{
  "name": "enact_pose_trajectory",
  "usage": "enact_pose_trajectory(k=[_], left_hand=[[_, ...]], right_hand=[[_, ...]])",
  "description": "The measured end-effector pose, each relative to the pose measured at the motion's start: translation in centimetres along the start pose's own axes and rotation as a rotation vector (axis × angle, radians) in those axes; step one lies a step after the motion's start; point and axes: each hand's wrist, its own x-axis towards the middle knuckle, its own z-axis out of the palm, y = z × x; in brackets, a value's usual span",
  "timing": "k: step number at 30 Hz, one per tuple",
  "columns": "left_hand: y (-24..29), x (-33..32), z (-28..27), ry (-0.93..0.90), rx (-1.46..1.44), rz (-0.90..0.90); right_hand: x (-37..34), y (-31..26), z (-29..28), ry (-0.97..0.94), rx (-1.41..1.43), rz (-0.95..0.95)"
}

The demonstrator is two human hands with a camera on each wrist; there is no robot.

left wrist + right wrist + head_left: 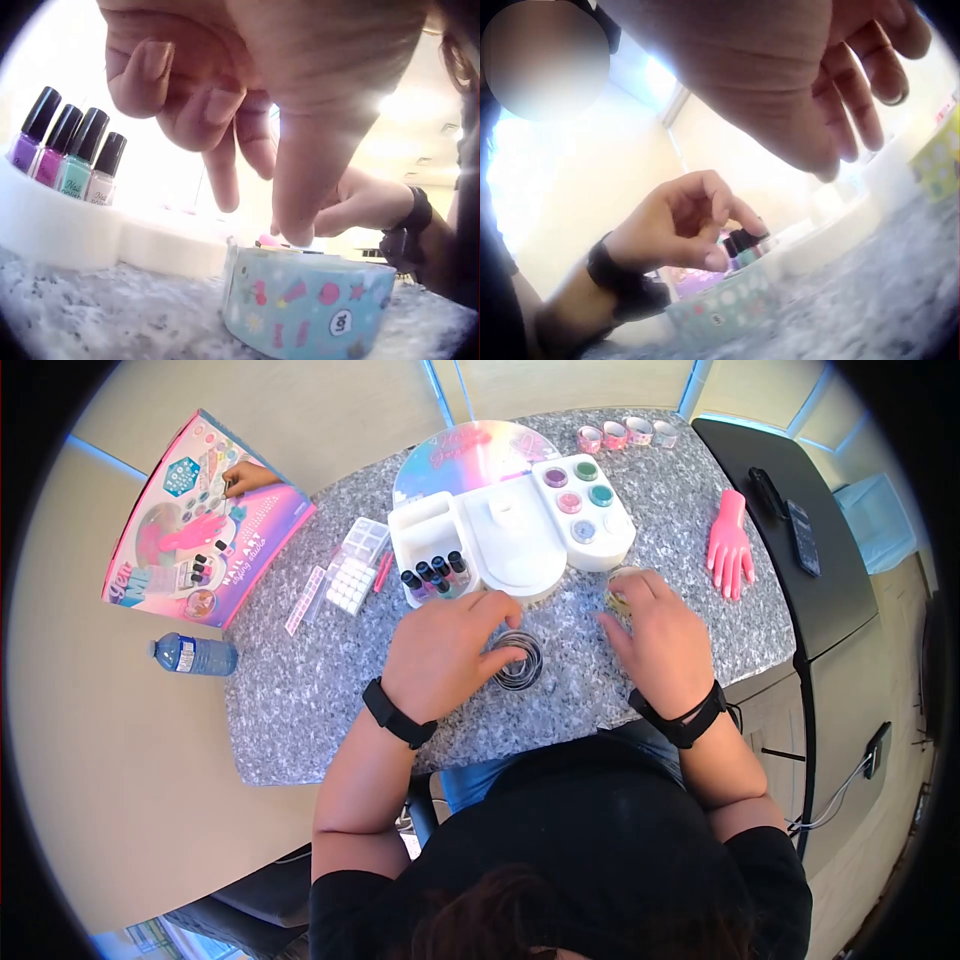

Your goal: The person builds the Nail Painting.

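My left hand (pixel 440 650) hovers over a round roll (pixel 517 660) near the table's front, its thumb tip right at the top edge. Seen from the left wrist, the roll's (pixel 309 304) side is light blue with small printed pictures, and the fingers hang loosely bent above it. From overhead, the roll shows dark and silvery concentric rings. My right hand (pixel 662 640) is beside a second roll (pixel 622 588), partly hidden under its fingers. That roll (pixel 939 166) has a yellow patterned side in the right wrist view, apart from the relaxed fingers.
Behind the hands stands a white nail station (pixel 515 545) with nail polish bottles (pixel 438 572) and coloured pots (pixel 570 502). A pink model hand (pixel 731 545) lies right; several small rolls (pixel 638 430) stand behind. A box (pixel 205 525), water bottle (pixel 195 655) and white nail case (pixel 350 586) are left.
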Motion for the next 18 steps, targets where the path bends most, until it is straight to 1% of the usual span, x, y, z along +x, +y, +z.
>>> enact_pose_trajectory(k=[1,2,3,4,5,7,8,9,10,11,12,13,14,15,16,18], left_hand=[[0.1,-0.1,0.1,0.001,-0.001,0.0],[0.1,-0.1,0.2,-0.065,-0.041,-0.035],[0.2,-0.1,0.3,-0.131,-0.08,-0.069],[0.4,0.0,0.1,-0.129,-0.08,-0.07],[1.0,0.2,-0.3,-0.154,-0.029,-0.086],[1.5,0.4,-0.2,-0.184,0.024,-0.108],[1.7,0.7,-0.1,-0.054,-0.114,0.018],[1.7,0.8,-0.1,0.078,-0.249,0.145],[1.6,0.9,-0.2,0.076,-0.247,0.148],[1.3,0.8,-0.3,0.051,-0.264,0.205],[1.1,0.7,-0.3,0.026,-0.282,0.26],[0.9,0.6,-0.6,0.025,-0.283,0.261],[0.5,0.5,-1.0,-0.001,-0.218,0.246],[0.2,0.4,-1.5,-0.026,-0.151,0.232],[0.0,0.3,-1.9,-0.025,-0.15,0.233],[-0.5,0.2,-2.6,-0.08,-0.133,0.22]], right_hand=[[-0.2,0.6,0.3,-0.036,-0.066,0.063],[-0.3,1.1,0.6,-0.036,-0.068,0.062],[-0.3,1.5,1.0,-0.076,-0.068,0.038],[-0.2,1.7,1.1,-0.117,-0.068,0.014],[-0.2,1.5,1.1,-0.117,-0.068,0.013],[-0.2,0.5,0.7,-0.059,0.066,-0.188],[-0.1,0.0,0.4,-0.06,0.07,-0.187],[0.1,-0.5,0.0,-0.085,0.154,-0.34],[0.3,-1.0,-0.2,-0.108,0.238,-0.492],[0.2,-1.3,-0.3,-0.105,0.239,-0.49],[0.1,-1.7,-0.4,-0.091,0.268,-0.532],[0.0,-1.9,-0.4,-0.079,0.297,-0.574],[0.0,-2.0,-0.3,-0.081,0.297,-0.573],[0.0,-2.0,-0.2,-0.043,0.298,-0.564],[0.0,-2.1,-0.1,-0.005,0.298,-0.555],[0.1,-2.1,0.0,-0.004,0.287,-0.531]])
